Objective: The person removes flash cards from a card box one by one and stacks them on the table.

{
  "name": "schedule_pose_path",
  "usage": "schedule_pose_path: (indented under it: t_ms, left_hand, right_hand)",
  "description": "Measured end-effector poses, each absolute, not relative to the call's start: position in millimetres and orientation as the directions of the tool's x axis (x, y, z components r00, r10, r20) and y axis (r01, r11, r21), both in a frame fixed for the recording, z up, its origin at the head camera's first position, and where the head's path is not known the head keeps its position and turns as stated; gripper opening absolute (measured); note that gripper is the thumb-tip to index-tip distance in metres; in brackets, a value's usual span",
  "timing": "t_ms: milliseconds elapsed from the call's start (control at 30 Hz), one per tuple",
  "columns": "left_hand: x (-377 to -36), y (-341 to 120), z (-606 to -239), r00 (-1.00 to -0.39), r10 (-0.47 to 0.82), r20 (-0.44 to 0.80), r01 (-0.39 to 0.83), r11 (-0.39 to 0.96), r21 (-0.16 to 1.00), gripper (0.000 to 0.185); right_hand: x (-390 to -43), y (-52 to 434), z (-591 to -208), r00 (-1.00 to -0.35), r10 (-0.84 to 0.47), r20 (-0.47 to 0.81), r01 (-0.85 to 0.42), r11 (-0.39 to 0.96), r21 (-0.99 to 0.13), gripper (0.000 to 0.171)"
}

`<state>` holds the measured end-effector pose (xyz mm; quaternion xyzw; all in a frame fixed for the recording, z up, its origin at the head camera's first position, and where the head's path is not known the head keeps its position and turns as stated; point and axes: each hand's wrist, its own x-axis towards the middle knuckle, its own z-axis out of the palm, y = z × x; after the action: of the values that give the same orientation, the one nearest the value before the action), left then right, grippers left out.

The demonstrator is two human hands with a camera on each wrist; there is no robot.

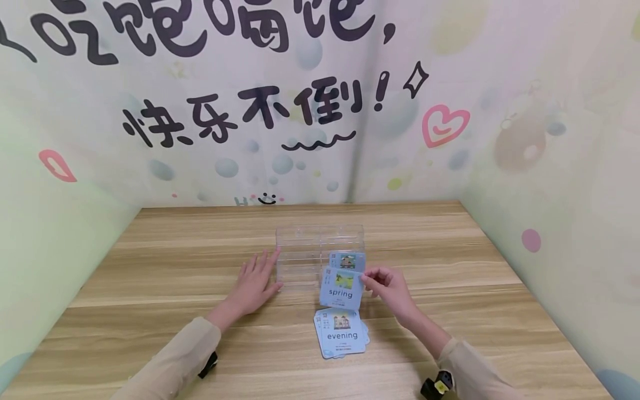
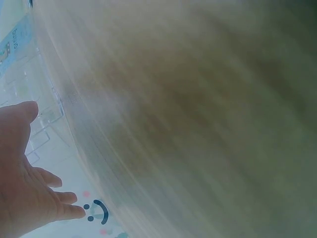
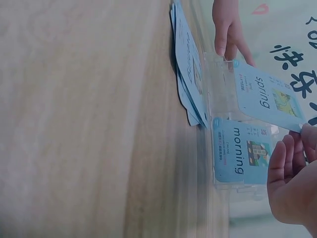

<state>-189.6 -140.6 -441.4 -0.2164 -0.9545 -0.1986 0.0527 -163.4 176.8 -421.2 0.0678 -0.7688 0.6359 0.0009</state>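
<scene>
My right hand pinches the upper right corner of a blue "spring" flashcard, held in front of a clear plastic card rack. Behind it, a "morning" flashcard stands in the rack's front right compartment. With fingers spread, my left hand rests at the rack's left side, its fingertips against or very near the plastic. A small pile of blue flashcards topped by "evening" lies on the table in front of the rack. In the right wrist view the "spring" card tilts, apart from the pile.
The wood-grain table reaches back to a printed cloth backdrop with dark lettering. Similar cloth walls stand along its left and right edges. The rack's other tiers look transparent, with steps rising toward the back.
</scene>
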Motion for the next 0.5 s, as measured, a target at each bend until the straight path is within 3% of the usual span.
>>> schedule_pose_path:
  t_ms: [500]
  left_hand:
    - [-190, -140, -441, -0.904, 0.390, 0.173, 0.426, 0.827, 0.366, 0.076]
  right_hand:
    - [-150, 173, -423, -0.991, -0.130, -0.018, -0.004, 0.167, -0.986, 0.017]
